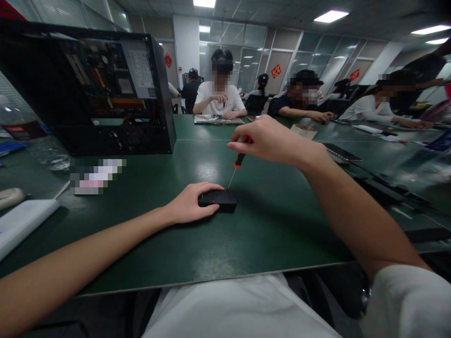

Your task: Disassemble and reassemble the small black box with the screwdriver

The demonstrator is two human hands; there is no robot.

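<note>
Left hand (190, 203) is laid flat over the near end of a small black box (218, 200) sitting mid-bench, fingers pressed together on top to pin it down. Right hand (271, 141) has its fingers pinching the red-and-black handle of a small screwdriver (237, 168), tip down on the box's far top edge, shaft tilted a bit. My worry: that tilt plus a light box means the tip could skate off and gouge the casing or jab the left fingertips, which sit just beside the tip. The green bench (275, 225) has plenty of open room right and front of the box; the near edge is well clear. The open PC case (105, 89) stands back-left, well apart, with a white pad (21, 223) at the far left edge.
</note>
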